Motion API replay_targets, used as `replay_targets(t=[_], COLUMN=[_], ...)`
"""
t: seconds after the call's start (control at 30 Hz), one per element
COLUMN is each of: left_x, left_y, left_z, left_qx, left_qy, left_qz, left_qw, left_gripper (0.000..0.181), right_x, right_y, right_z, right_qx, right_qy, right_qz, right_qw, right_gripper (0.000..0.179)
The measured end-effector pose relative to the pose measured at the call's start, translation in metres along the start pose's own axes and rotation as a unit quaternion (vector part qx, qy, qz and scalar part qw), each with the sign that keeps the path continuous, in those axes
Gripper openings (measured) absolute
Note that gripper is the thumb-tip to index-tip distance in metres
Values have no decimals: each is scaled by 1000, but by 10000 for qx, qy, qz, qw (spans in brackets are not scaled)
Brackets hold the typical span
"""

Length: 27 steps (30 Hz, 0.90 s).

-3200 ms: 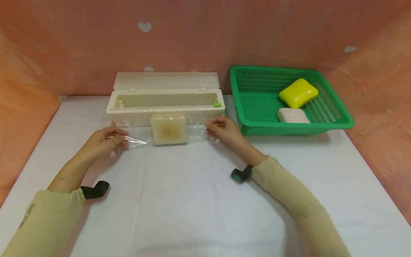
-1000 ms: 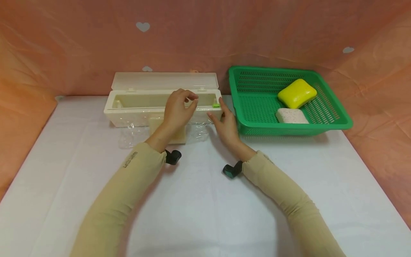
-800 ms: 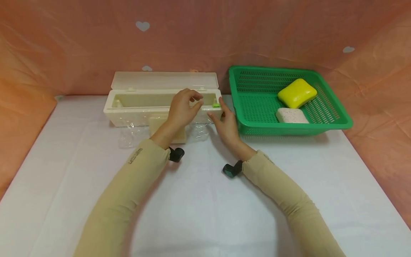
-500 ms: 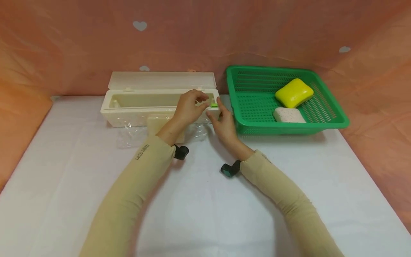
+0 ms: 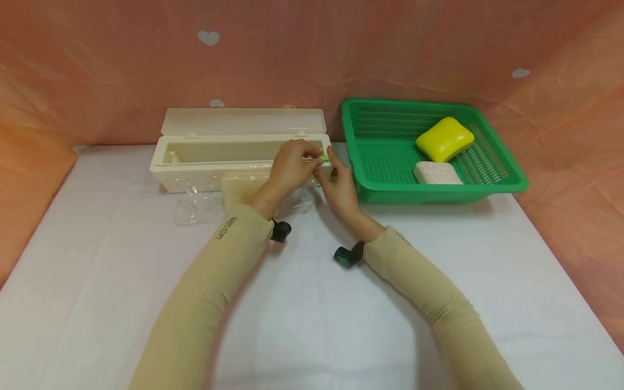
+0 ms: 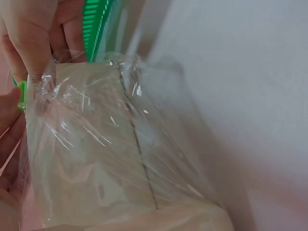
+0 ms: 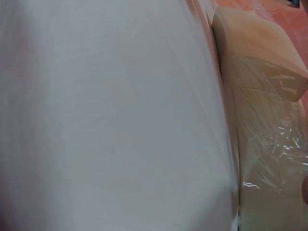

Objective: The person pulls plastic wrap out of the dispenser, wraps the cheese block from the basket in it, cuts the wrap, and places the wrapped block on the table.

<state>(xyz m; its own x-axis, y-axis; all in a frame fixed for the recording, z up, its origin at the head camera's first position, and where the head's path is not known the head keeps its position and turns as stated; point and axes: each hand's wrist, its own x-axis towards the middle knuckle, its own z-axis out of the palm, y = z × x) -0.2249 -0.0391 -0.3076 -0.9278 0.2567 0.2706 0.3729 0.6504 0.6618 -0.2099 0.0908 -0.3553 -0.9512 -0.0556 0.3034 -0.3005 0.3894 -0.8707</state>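
The left hand (image 5: 291,167) has its thumb and index finger brought together on a small green slider (image 5: 324,158) at the right end of a long white cling-film dispenser box (image 5: 195,175). Beside it, the right hand (image 5: 340,187) grips that same end, its thumb on the front wall, over the clear film, and its index finger up by the corner. The box's lid (image 5: 244,122) stands open at the back, hinged upright, and the long trough below it is exposed. Clear plastic film (image 5: 200,208) drapes down the front of the box and spreads, crinkled, onto the bench (image 5: 302,325) on both sides of a cream rectangular block (image 5: 236,192). The block sits in the film at the middle of the box's front (the left wrist hides part of it in the head view). To the right of the box, near the right hand, a green slotted basket (image 5: 434,189) carries a yellow bar of soap (image 5: 446,140) and, just in front of that, a speckled white bar (image 5: 437,173). Beige sleeves (image 5: 195,303) cover both forearms, with a black wrist camera (image 5: 281,231) at each cuff. Behind everything hangs an orange-pink curtain (image 5: 341,54) with white hearts.
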Motion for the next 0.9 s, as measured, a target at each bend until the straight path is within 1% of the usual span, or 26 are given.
replay_targets(t=[0.07, 0.2, 0.3, 0.4, 0.6, 0.63, 0.73, 0.83, 0.9], left_x=[0, 0, 0, 1, 2, 2, 0, -1, -1], left_y=[-1, -1, 1, 3, -1, -2, -5, -8, -9], left_z=[0, 0, 0, -1, -3, -4, -7, -10, -13], left_qx=[28, -51, -83, -28, 298, 309, 273, 182, 147], left_qy=[-4, 33, 86, 67, -34, -42, -47, -67, -114], left_qz=[-64, -152, -236, -308, -131, -115, -77, 0, 67], left_qw=[10000, 9999, 9997, 9995, 9995, 9994, 9996, 9998, 9998], left_gripper=[23, 22, 21, 20, 20, 20, 19, 18, 17], right_x=[0, -1, -1, -1, -1, -2, -3, -2, -1], right_y=[0, -1, 0, -1, 1, 1, 1, 1, 1], right_z=[1, 2, 1, 0, 0, 1, 2, 2, 2], right_qx=[19, 109, 168, 256, 322, 373, 485, 549, 531], right_qy=[-18, -20, -23, -44, -12, 28, 47, 50, 8], right_qz=[-34, 19, 85, 135, 76, -12, -82, -53, 72], right_qw=[10000, 9999, 9998, 9996, 9995, 9993, 9988, 9985, 9986], right_gripper=[61, 60, 61, 62, 64, 64, 65, 64, 64])
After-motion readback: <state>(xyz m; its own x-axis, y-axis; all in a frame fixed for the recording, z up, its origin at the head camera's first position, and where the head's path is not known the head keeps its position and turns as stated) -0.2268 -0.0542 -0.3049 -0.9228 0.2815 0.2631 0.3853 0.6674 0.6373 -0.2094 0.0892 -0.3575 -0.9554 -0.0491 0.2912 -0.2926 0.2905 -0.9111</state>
